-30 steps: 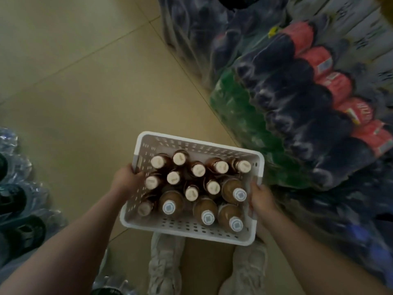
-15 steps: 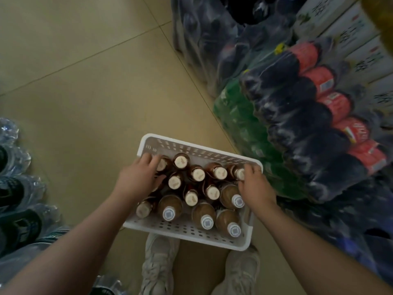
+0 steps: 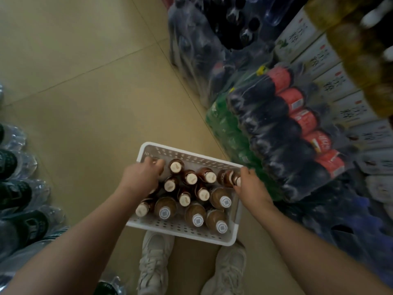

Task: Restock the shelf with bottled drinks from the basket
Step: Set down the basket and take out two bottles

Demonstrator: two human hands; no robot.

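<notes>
Bare skin, both hands down inside the basket now; a second ago they gripped its side walls, half a second ago they were just reaching the caps. Left hand (image 3: 141, 177) is curled over the bottles at the far-left corner, fingers covering a cap; whether it has actually closed on one, cannot tell. Right hand (image 3: 249, 184) is wrapped around the neck of the far-right bottle (image 3: 228, 177), thumb and fingers touching it.

White perforated plastic basket (image 3: 180, 229) sits on the floor directly under both hands, just ahead of the pale sneakers (image 3: 155, 265). It has shifted little since the earlier frames. Brown bottled drinks (image 3: 189, 196) stand upright and packed tight between the hands: narrow necks with cream caps in the far rows, wider rounded shoulders with white printed caps in the near row.

Right of the right hand: shrink-wrapped packs of dark cola bottles (image 3: 282, 133) with red labels lying on green bottles (image 3: 225, 128), glossy film. Beyond those, white cartons (image 3: 319, 58). Left of the left hand, well apart: wrapped clear water bottles (image 3: 23, 188). Beige tile floor (image 3: 85, 81), smooth, thin grout lines.
</notes>
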